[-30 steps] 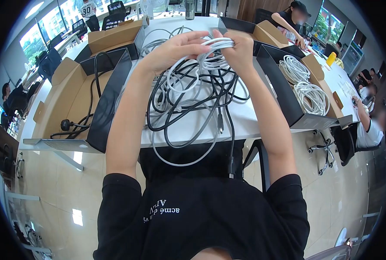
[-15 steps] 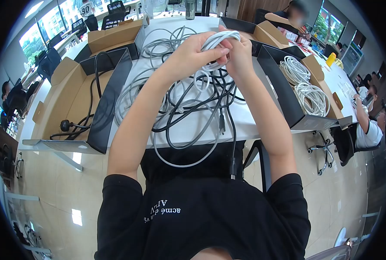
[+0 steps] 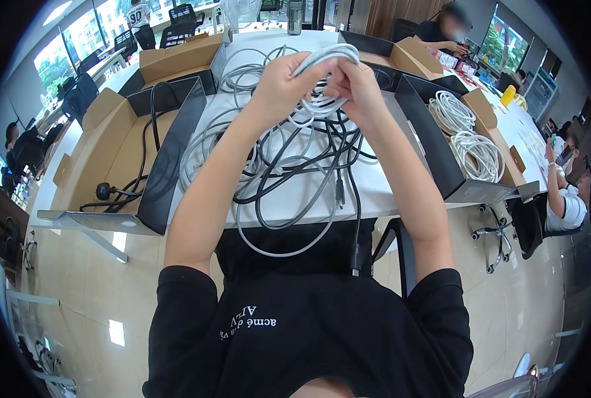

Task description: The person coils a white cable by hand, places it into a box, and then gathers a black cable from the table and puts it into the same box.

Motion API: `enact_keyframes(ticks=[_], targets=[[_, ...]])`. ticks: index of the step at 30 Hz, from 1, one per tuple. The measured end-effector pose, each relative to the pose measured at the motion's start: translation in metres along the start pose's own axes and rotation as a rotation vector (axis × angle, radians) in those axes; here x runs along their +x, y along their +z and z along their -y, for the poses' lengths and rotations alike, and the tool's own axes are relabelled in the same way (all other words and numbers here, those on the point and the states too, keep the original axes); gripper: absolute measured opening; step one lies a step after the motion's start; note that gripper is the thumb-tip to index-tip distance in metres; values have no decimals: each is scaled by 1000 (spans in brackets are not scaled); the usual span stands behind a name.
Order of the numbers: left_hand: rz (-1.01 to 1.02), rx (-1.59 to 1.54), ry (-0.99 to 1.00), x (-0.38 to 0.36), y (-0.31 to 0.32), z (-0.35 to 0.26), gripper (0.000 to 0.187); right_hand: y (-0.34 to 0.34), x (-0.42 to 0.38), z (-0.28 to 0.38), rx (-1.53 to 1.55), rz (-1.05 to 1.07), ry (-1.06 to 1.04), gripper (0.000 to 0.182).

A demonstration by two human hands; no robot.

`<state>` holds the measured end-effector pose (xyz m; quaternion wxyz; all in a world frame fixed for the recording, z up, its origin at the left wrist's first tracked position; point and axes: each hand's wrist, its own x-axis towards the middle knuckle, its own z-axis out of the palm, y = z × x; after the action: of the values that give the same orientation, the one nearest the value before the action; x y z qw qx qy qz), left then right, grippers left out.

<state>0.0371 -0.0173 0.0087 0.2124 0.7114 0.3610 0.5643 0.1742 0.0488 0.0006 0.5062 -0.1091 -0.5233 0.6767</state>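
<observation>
Above the table, a coil of white cable [image 3: 340, 51] is in my hands. My left hand [image 3: 283, 85] is closed round its left side, thumb over the strands. The fingers of my right hand [image 3: 356, 85] are bent and pinched against the coil's right side, partly hiding it. Lower strands of the coil hang between the hands. Underneath lies a tangle of grey cables [image 3: 199, 149] and black cables [image 3: 289, 174]. One grey loop and a black cable end with a plug [image 3: 356, 255] hang over the table's front edge.
To the left, an open box [image 3: 119, 156] holds a black cable with a plug [image 3: 104, 191]. The box on the right [image 3: 444, 169] contains coiled white cables [image 3: 478, 156]. Two more open boxes stand behind. A bottle [image 3: 295, 16] is at the back; people sit at other tables.
My left hand has shifted slightly left and the coil looks wider, with its lower strands spread. The fingers of my right hand have moved lower on the coil.
</observation>
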Motion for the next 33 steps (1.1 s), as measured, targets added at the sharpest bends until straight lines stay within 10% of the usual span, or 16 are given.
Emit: enact_keyframes(ticks=[4,9,12,16,21,28,33], targets=[[-53,99,-26,2,-9,-1,35,-3,4,-3,-269,106,-107,22],[64,392,99,1,-3,8,37,-7,5,-5,-1191,58,-803,17],[170,217,-193,-1,1,2,37,-10,4,-5,-1301,110,-838,17],[187,-84,-114,1,15,12,36,-13,1,9,-1380,47,-849,20],[105,91,-73,-6,22,8,34,-24,11,14,-1075,-117,-731,12],[155,-437,-124,-8,26,1,19,-8,8,-12,-51,-136,-172,7],[-61,-775,-253,-5,19,5,32,-16,13,-26,-56,62,-67,12]])
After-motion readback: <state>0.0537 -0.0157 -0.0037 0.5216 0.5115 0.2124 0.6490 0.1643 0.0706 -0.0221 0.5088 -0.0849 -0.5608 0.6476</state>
